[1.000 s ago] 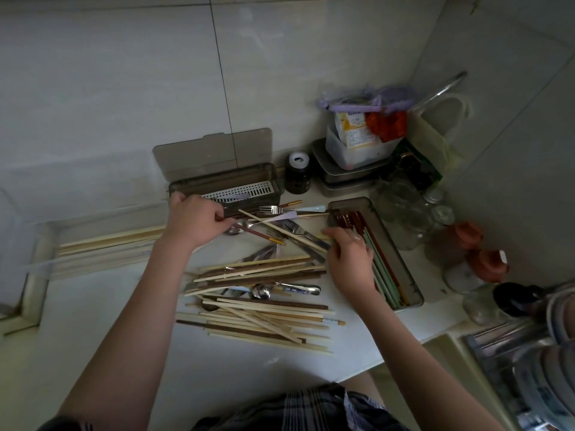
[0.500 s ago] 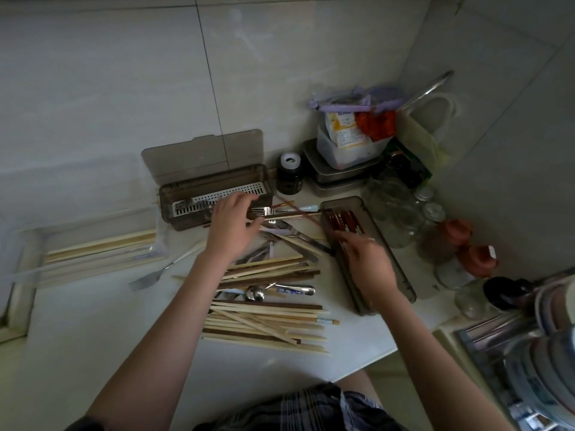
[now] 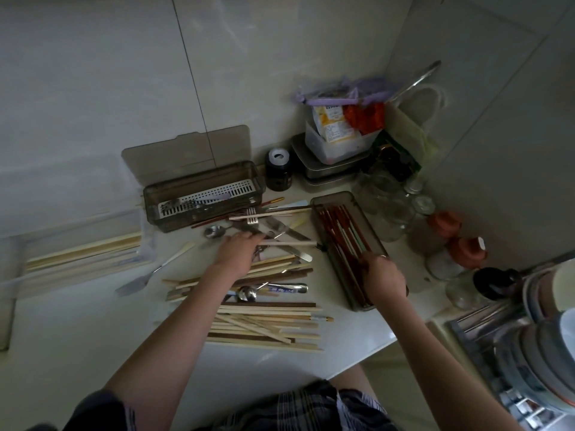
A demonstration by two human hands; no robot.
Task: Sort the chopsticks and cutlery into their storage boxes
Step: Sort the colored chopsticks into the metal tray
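Observation:
A brown cutlery box (image 3: 255, 194) with a white slotted tray and an open lid stands at the back and holds a few pieces. To its right, a second brown box (image 3: 348, 200) holds red and green chopsticks (image 3: 343, 231). A clear box (image 3: 146, 225) on the left holds pale chopsticks (image 3: 84, 251). Loose chopsticks (image 3: 264, 325), knives (image 3: 289, 233), a fork (image 3: 252, 215) and spoons (image 3: 247, 294) lie mixed in the middle. My left hand (image 3: 236, 250) lies on the cutlery heap with its fingers stretched out and touching it. My right hand (image 3: 382, 279) curls over the chopstick ends at the near end of the right box.
A single fork (image 3: 140, 279) lies apart to the left of the heap. Jars (image 3: 389, 200), a dark bottle (image 3: 278, 171), stacked food containers (image 3: 329, 160) and red-lidded pots (image 3: 466, 247) crowd the back right corner. A sink with stacked dishes (image 3: 544, 337) is at the right.
My left hand came back from the cutlery box down to the mixed heap. My right hand slid along the right box to its near end.

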